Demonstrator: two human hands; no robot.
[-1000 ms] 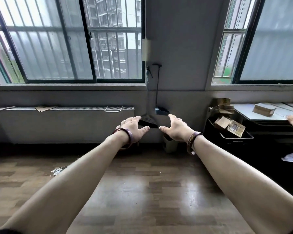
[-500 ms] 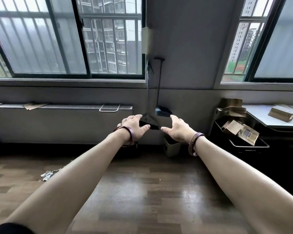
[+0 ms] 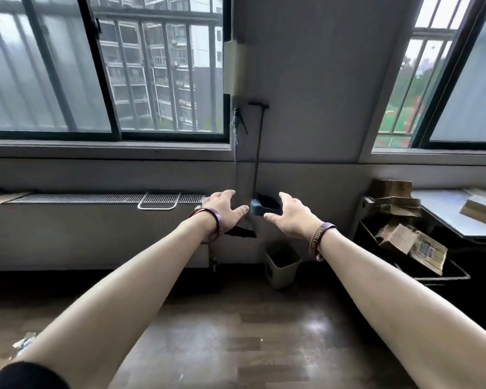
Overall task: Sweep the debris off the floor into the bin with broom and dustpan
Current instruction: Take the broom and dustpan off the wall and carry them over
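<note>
Broom [image 3: 240, 230] and dustpan [image 3: 265, 205] against wall above bin [image 3: 281, 265], left hand [image 3: 222, 208] and right hand [image 3: 291, 217] spread, empty, before them.

Against the wall between two windows: broom [image 3: 236, 175] left, dustpan [image 3: 264, 206] right. Below them on the floor [image 3: 236, 346], bin [image 3: 281, 266]. Debris [image 3: 24, 343] far left. Boxes [image 3: 410, 242] right, beside table [image 3: 446, 209].

Open air btwn both hands [image 3: 222, 210] [image 3: 292, 217] & wall; bin [image 3: 282, 266] below, radiator cover [image 3: 96, 228] left, box rack [image 3: 404, 240] right.
</note>
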